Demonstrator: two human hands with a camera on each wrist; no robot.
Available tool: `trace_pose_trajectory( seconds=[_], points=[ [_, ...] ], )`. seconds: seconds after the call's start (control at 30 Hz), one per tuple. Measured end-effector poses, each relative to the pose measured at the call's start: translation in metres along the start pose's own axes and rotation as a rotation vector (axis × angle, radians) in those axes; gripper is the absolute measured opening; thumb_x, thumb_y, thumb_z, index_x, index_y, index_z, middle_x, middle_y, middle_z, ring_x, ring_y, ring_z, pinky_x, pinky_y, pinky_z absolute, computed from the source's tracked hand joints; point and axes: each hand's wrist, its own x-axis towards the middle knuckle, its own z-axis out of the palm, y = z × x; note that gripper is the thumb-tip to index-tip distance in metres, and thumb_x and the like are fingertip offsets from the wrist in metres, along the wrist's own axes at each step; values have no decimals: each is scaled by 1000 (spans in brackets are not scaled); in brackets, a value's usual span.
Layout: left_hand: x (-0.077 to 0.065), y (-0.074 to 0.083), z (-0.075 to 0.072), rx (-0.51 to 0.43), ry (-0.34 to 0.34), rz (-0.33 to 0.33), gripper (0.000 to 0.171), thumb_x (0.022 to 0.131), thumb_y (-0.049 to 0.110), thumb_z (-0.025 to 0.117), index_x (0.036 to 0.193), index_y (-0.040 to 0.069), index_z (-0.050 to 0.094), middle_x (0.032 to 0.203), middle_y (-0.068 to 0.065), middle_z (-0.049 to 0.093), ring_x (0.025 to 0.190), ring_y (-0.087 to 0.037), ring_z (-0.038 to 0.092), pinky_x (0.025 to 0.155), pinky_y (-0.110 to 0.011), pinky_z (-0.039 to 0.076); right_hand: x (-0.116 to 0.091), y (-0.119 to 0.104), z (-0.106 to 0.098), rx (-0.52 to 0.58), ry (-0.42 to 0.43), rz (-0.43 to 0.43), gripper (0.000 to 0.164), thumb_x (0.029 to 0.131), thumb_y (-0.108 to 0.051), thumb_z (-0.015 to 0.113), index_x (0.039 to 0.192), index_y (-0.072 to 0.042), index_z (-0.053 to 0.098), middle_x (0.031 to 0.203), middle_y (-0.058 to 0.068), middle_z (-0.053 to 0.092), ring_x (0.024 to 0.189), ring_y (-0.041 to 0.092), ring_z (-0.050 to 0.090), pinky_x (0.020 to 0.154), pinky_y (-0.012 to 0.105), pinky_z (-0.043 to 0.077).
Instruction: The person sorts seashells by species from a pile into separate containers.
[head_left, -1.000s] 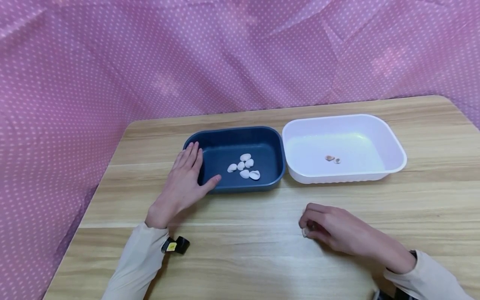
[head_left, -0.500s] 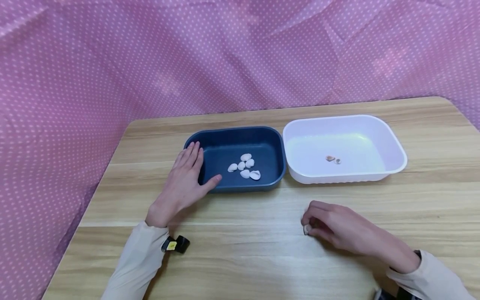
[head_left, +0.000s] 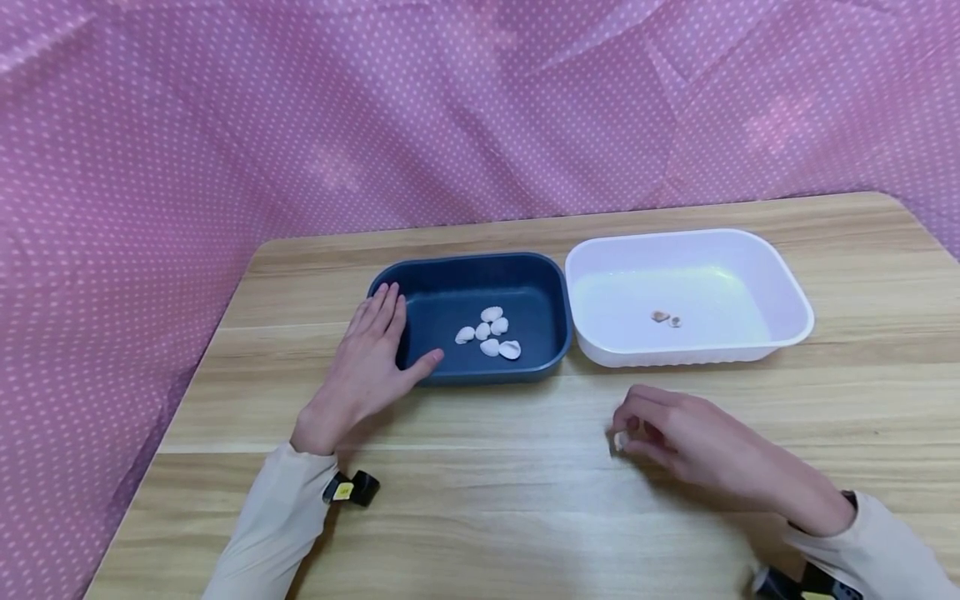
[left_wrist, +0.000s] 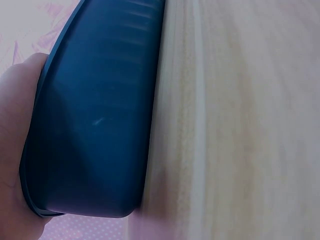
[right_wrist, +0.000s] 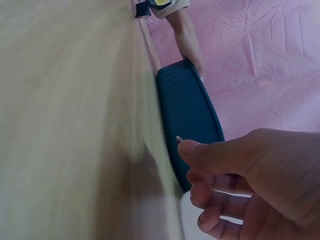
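Note:
My left hand (head_left: 360,375) rests over the left end of a dark blue basin (head_left: 468,381). Its fingers lie straight along the rim, with the thumb at the near edge. Several white seashells (head_left: 500,327) are grouped on that basin's floor. Between thumb and fingertips, my right hand (head_left: 690,437) pinches a small pale shell (head_left: 620,441) over the table in front of the white basin (head_left: 682,356). Only the tip of this shell (right_wrist: 179,139) shows past the thumb in the right wrist view. Two small brownish shells (head_left: 660,317) lie inside the white basin.
Both basins stand side by side, rims nearly touching, on a wood-grain table (head_left: 480,508). A pink dotted cloth (head_left: 450,117) hangs behind the table and along its left side. Each wrist carries a black camera, the left one (head_left: 364,488) visible below its sleeve.
My right hand has moved slightly up and to the right, toward the white basin, still pinching the small shell. The left hand and both basins have stayed put.

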Motion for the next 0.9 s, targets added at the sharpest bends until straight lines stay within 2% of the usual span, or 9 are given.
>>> trace_pose_trajectory(
  seconds=[0.27, 0.5, 0.7, 0.9],
  points=[
    [0, 0, 0, 4, -8, -1, 99, 90, 70, 39, 152, -3, 13, 161, -15, 3, 148, -26, -4, 119, -43, 1, 5, 6, -18, -53, 58, -69, 25, 77, -3, 77, 93, -20, 66, 89, -17, 59, 76, -3, 53, 64, 19, 50],
    [-1, 1, -1, 5, -10, -5, 99, 90, 69, 41, 153, -2, 11, 161, -15, 1, 148, -26, -5, 119, -43, 1, 10, 14, -39, -74, 110, -39, 27, 76, -1, 78, 93, -18, 65, 85, -17, 57, 69, -4, 48, 56, 18, 46],
    [-1, 1, -2, 6, -5, -4, 100, 90, 69, 41, 153, -1, 9, 161, -14, 1, 148, -25, -5, 119, -43, 1, 15, 31, -52, -93, 200, -86, 35, 69, 4, 81, 92, -15, 64, 86, -13, 60, 69, -2, 51, 56, 16, 45],
    [-1, 1, -2, 6, -8, -5, 99, 90, 69, 41, 153, -1, 9, 161, -14, 1, 148, -26, -4, 119, -43, 1, 21, 51, -62, -123, 245, -52, 35, 68, 5, 83, 93, -13, 65, 85, -11, 60, 68, 1, 50, 52, 13, 39]
  ],
)
